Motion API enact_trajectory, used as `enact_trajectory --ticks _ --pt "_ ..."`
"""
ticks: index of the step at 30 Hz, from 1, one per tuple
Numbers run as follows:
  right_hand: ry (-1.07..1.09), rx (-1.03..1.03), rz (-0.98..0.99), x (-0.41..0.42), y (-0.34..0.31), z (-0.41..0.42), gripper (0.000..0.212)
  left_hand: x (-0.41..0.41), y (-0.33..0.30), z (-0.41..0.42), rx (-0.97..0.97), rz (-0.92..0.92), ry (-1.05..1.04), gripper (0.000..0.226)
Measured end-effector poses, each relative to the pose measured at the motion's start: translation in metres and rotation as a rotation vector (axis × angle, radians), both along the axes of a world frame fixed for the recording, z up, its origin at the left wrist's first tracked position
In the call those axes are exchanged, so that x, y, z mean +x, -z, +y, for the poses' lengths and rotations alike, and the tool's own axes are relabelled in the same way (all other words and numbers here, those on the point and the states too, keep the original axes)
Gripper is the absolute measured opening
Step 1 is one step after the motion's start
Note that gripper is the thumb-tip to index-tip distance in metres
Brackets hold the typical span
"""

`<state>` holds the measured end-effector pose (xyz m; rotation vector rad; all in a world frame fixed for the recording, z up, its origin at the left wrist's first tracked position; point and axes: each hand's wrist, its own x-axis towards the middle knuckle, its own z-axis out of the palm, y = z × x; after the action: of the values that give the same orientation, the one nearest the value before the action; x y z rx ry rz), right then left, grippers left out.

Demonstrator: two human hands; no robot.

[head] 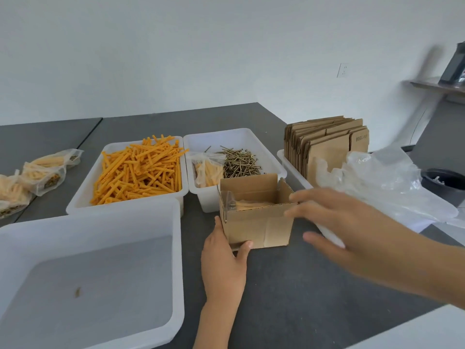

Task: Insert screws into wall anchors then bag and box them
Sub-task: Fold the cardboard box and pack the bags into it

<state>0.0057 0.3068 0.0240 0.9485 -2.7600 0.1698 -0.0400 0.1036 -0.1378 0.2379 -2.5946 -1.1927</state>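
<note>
Cardboard box [256, 217], one, in left hand [222, 260] grip; right hand [334, 217] released, fingers spread.

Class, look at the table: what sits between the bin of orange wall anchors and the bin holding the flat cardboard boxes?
In the head view, the white bin of screws sits between them, with a filled bag lying in its left part.

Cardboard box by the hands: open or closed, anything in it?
Open. The cardboard box has its top flaps up, and a clear bag of orange anchors lies inside. Left hand holds its corner.
</note>
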Motion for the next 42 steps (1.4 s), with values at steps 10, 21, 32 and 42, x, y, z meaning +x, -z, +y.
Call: enact_trajectory --ticks 10,21,32,42 --pt "0.37 -0.151 0.077 -0.134 -0.051 0.085 0.045 -0.027 -0.002 0.043 -0.283 -0.069 -0.196 0.09" --pt "0.326 -0.025 -0.065 -0.147 0.0 0.084 0.068 -0.034 0.001 0.058 -0.376 -0.1 -0.202 0.088" --pt "0.371 -0.021 0.163 -0.157 -0.001 0.083 0.018 -0.029 -0.003 0.055 -0.268 -0.046 -0.141 0.074" --pt "0.348 -0.148 0.457 -0.149 -0.084 0.095 0.012 -0.023 -0.007 0.052 -0.064 0.039 -0.147 0.052"
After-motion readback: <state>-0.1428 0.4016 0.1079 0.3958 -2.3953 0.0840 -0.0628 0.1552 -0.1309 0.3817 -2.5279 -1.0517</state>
